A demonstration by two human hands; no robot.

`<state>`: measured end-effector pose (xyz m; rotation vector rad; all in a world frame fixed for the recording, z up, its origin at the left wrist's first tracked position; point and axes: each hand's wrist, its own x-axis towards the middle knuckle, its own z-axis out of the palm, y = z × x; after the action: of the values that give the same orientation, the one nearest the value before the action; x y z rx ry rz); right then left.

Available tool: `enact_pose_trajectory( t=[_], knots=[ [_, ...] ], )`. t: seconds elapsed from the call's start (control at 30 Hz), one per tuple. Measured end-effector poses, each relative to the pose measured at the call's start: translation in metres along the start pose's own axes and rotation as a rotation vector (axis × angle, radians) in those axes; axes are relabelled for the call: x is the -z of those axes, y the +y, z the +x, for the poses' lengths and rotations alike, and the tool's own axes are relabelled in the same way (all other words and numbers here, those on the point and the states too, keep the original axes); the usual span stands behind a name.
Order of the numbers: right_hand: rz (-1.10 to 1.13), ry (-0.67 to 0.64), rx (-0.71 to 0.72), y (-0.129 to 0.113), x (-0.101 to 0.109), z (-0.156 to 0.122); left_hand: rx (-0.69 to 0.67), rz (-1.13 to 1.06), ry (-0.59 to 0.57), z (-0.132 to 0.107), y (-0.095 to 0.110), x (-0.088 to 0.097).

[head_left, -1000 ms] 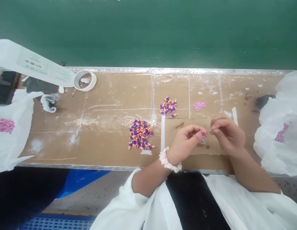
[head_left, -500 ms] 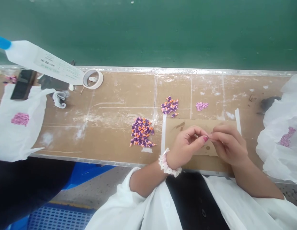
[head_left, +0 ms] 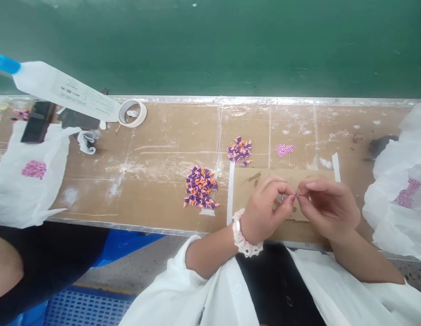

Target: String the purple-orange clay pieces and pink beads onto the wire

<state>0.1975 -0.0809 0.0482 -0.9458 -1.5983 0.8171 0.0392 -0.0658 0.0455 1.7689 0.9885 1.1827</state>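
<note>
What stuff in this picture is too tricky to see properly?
All in the head view:
Tiny thing between the left hand and right hand: too small to identify.
Clear thing beyond the left hand: partly hidden by it.
White bottle: lettering too blurred to read.
White plastic at right: cut off by the picture's edge.
Dark object beside that plastic: too blurred to identify.

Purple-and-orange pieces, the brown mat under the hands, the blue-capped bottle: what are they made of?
Purple-and-orange pieces: perhaps plastic or clay, going by their opaque solid colors; too small to be sure.
Brown mat: likely cardboard; matte tan surface with darker stains.
Bottle: probably plastic; smooth, milky white, with printed text. Its blue cap looks like opaque plastic too.
</note>
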Motion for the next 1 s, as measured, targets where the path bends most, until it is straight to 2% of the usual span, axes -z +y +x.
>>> enact_pose_trajectory(
  t=[0.2,0.6,0.87,0.93,1.0],
  knots=[
    [-0.012,-0.064,-0.045,0.001,0.002,0.001,-0.155,0.232,0.046,-0.003,-0.005,-0.001],
    [-0.084,-0.162,-0.062,-0.001,0.007,0.004,-0.342,0.387,0.036,0.001,-0.01,0.004],
    [-0.093,-0.2,-0.063,-0.001,0.009,0.006,-0.37,0.48,-0.019,0.0,-0.006,0.008],
    [-0.074,-0.175,-0.056,-0.003,0.009,0.005,-0.345,0.475,-0.045,-0.001,-0.006,0.014],
    [-0.064,-0.129,-0.039,-0.004,0.009,0.005,-0.291,0.549,-0.049,-0.003,-0.011,0.027]
  ],
)
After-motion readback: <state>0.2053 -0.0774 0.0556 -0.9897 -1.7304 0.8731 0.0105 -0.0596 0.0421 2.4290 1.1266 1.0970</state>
